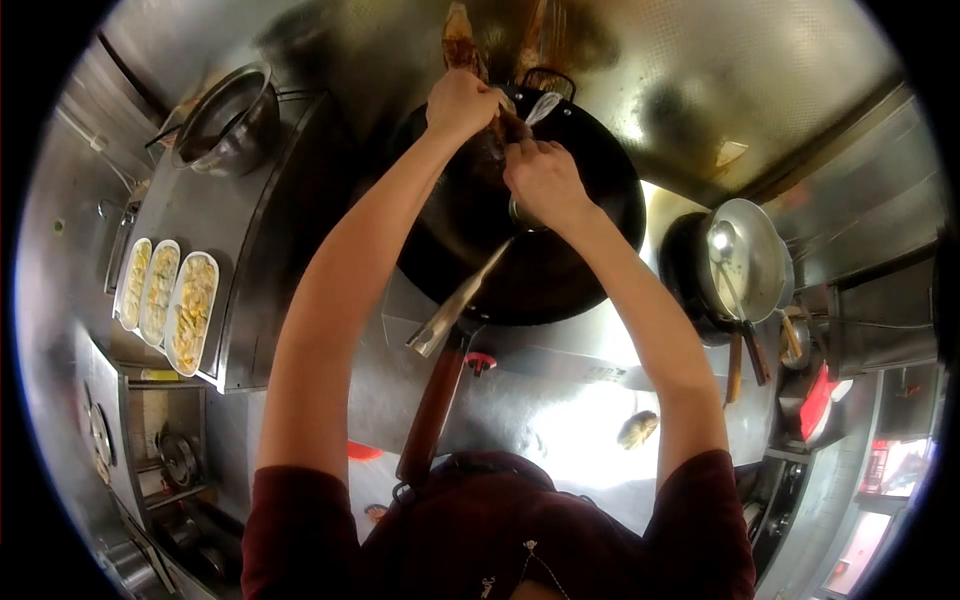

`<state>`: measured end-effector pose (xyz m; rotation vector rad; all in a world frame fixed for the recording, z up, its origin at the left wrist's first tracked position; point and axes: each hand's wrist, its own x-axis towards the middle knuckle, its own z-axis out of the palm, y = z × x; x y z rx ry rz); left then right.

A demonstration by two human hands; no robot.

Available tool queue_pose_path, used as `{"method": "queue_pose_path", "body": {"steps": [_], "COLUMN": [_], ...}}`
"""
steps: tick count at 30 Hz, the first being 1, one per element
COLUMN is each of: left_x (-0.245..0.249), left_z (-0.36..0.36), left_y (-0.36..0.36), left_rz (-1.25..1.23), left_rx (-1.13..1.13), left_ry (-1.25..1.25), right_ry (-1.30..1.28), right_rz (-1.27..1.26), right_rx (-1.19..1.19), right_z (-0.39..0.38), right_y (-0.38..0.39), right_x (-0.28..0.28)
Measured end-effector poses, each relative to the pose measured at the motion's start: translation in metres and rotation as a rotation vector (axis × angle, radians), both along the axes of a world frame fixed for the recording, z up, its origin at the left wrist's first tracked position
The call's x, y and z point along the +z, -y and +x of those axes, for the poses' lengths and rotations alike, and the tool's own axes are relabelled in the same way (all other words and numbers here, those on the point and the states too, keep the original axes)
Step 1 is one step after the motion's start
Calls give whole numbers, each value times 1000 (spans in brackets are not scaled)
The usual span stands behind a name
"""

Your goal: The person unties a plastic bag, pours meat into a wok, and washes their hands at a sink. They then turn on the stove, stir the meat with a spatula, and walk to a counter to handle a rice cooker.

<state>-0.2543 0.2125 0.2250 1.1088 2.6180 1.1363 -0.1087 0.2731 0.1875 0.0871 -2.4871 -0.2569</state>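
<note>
Over the far side of a large black wok [545, 285], my left hand [462, 105] is closed around a dark brown, crumpled, rag-like thing [487, 145]. My right hand [545, 180] sits lower and to the right, its fingers curled on the same thing. What exactly it is I cannot tell, as my fingers cover much of it. A ladle [462, 300] lies in the wok, its metal handle slanting over the near rim and its bowl partly hidden below my right hand. The wok's wooden handle [435, 405] points toward my body.
Three white oval dishes of yellowish food [193, 312] stand on the left counter, below a metal bowl [228, 120]. On the right, a pan [748, 245] holds another ladle [728, 250]. A wire tool [550, 82] rests behind the wok, by the steel wall [690, 60].
</note>
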Motion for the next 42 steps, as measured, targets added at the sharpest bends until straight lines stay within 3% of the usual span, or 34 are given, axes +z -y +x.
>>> {"method": "queue_pose_path", "body": {"steps": [4,7,11,15,18,22,25,27,29,33,36,41,42], "left_x": [-4,-9,-10,-6,-24,-42,-34,-23,-32,-43,-62,-104,-87], "left_z": [4,5,0,4,-8,-21,-18,-16,-19,-32,-43,-58,-39], "left_y": [-6,-14,-28,-31,-39,-49,-50,-49,-53,-56,-64,-84,-74], "left_rz": [95,346,390,388,355,326,265,157,255,206,166,205,215], "left_rx": [19,66,112,90,106,104,156,188,234,281,223,88,129], "left_ry": [308,620,712,665,643,724,701,627,670,779,872,1070,1069], "right_ry": [80,65,-108,-302,-265,-180,-278,-235,-154,-127,-10,33,27], "right_rz": [108,105,127,-172,-505,-847,-762,-498,-286,-75,24,-40,-51], "right_rx": [-77,-138,-80,76,67,-117,-87,-173,-249,-158,-127,-26,0], "right_z": [6,12,13,7,4,2,-4,-9,-10,-13,-4,15,20], "right_y": [-9,-15,-27,-18,-10,-2,8,9,10,6,6,2,0], "right_x": [-11,-6,7,15,12,9,2,-4,-4,-11,-8,-6,-6]}}
